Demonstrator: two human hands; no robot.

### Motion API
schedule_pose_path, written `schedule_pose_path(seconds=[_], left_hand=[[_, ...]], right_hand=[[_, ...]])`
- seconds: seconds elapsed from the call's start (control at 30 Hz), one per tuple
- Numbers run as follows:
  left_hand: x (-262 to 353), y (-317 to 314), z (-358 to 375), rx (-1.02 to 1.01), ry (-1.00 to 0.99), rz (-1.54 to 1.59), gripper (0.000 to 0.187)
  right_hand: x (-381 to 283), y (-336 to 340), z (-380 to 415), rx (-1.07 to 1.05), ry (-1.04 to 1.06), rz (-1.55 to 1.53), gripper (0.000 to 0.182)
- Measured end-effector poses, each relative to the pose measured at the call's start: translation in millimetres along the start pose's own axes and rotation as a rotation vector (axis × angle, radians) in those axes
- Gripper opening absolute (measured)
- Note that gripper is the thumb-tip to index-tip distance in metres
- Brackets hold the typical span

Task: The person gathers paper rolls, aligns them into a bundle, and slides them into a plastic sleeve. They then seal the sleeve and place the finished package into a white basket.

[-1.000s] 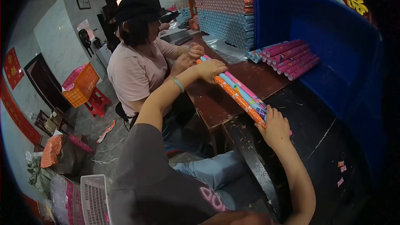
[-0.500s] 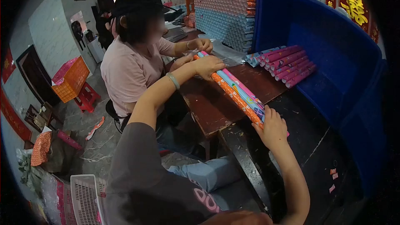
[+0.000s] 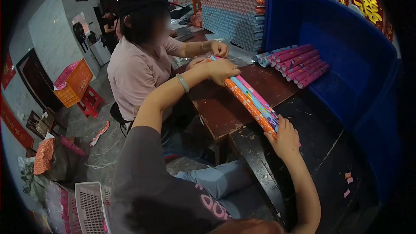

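Observation:
Between my hands lies a bundle of wrapping paper rolls [image 3: 248, 99], orange, light blue and pink side by side, slanting over the table edge. My left hand [image 3: 222, 71] wraps around the bundle near its far end. My right hand [image 3: 284, 138] is closed around the near end, its fingers over the pink side. At the far tip, a co-worker's hands [image 3: 219, 49] are beside the rolls, with clear plastic film around them. What those hands grip is partly hidden by my left hand.
Pink and blue rolls [image 3: 299, 65] lie in a pile on the brown table [image 3: 225, 119]. Behind them is a tall stack of rolls [image 3: 234, 17] beside a blue bin wall [image 3: 329, 39]. The co-worker [image 3: 138, 69] sits at left. Paper scraps [image 3: 348, 182] lie on the black surface.
My left hand and the far end of the bundle have shifted slightly right and down. The co-worker's farther hand has moved a little right. My right hand keeps its hold, slightly lower.

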State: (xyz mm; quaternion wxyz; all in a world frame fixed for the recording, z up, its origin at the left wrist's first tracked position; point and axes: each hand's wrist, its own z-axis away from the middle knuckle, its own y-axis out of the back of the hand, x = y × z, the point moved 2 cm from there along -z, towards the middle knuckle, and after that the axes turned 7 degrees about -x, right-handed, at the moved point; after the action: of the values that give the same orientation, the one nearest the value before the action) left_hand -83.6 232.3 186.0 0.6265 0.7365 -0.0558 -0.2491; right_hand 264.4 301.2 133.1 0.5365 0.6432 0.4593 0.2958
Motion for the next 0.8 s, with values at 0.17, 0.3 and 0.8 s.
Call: schedule_pose_path(seconds=[0.17, 0.3, 0.8], left_hand=[[7.5, -5.1, -10.3, -0.065, 0.020, 0.046, 0.042], [8.9, -3.5, -11.0, -0.134, 0.064, 0.029, 0.048], [18.7, -16.2, -24.0, -0.030, -0.016, -0.009, 0.051]], right_hand=[[5.2, 1.4, 7.0, -0.003, -0.008, -0.013, 0.073], [2.5, 1.5, 5.6, 0.009, -0.015, 0.014, 0.073], [5.0, 15.3, 18.4, -0.057, -0.055, 0.068, 0.072]])
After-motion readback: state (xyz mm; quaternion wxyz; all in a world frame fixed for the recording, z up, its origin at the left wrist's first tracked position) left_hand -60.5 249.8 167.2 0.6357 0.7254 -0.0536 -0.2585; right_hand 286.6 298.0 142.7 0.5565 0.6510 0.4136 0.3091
